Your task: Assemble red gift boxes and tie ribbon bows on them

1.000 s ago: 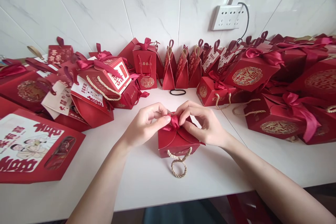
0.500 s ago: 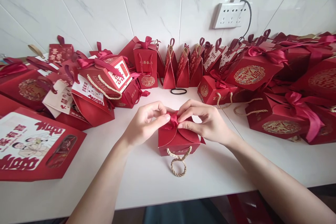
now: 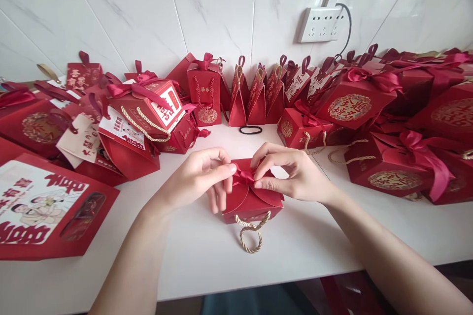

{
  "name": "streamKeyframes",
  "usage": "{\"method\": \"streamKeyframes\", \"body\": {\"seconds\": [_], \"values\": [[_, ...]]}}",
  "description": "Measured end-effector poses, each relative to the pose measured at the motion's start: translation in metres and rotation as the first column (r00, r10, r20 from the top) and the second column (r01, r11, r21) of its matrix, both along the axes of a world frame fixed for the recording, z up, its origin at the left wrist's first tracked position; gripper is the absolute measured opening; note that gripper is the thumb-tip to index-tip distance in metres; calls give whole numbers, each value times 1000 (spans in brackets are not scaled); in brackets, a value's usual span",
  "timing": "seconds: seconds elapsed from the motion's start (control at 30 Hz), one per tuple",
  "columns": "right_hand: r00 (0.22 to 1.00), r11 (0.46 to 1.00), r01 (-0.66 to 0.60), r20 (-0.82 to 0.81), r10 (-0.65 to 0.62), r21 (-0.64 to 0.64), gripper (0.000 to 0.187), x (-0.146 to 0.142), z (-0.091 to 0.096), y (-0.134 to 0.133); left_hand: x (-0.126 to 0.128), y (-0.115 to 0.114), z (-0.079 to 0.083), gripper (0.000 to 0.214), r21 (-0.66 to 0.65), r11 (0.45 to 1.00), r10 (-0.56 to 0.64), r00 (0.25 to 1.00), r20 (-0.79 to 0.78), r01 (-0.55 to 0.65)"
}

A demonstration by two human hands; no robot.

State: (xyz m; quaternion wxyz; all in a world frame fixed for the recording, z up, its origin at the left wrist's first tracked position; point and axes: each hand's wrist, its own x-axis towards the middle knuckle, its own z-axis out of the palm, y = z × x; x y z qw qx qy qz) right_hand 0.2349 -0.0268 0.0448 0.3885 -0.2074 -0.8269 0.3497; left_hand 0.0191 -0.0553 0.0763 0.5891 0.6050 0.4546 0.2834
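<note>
Small red box (image 3: 242, 202) sits upright near the middle of the white table (image 3: 207, 261), between the two hands, its curved top flaps folded over. A red ribbon (image 3: 244, 176) is gathered into a bow on top. Left hand (image 3: 205, 177): thumb and index finger nearly together, pinching the ribbon's left side; remaining fingers loosely bent, hanging down beside the box's left edge. Right hand (image 3: 290, 173): thumb and index finger close together on the right side of the bow; other fingers curled above. Exact fingertip contact on the ribbon is small and partly hidden. Twisted gold cord handle (image 3: 251, 240) droops from the box's near face, its loop lying on the table. Beyond the box, a black ring (image 3: 250, 130) lies flat, in front of a row of narrow red cartons (image 3: 255, 103). More red boxes stand heaped to the right, including one with a gold emblem (image 3: 349, 107). At left, a large red box with a white printed panel (image 3: 37, 202) lies near the table's edge. Wall behind bears a white socket strip (image 3: 320, 25).
</note>
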Motion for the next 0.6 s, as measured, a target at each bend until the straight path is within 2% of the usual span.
{"method": "streamKeyframes", "body": {"seconds": [0.07, 0.13, 0.37, 0.6], "values": [[1000, 1000, -22, 13, 22, 6, 4, 1, 1, 0, 1, -1, 1, 23, -56, 998, -19, 999, 45, 21], [998, 999, -41, 43, 40, 6, 3, 3, 2, 1, 1, -1, 2, 22, -55, 998, -17, 999, 42, 19], [989, 996, -92, 113, 94, -20, 4, 8, 7, 3, 0, 0, 3, 23, 59, 998, 26, 998, -54, -23], [984, 990, -137, 112, 139, -23, 3, 12, 10, 4, -7, 0, 4, 22, 137, 990, -10, 995, -99, 23]]}}
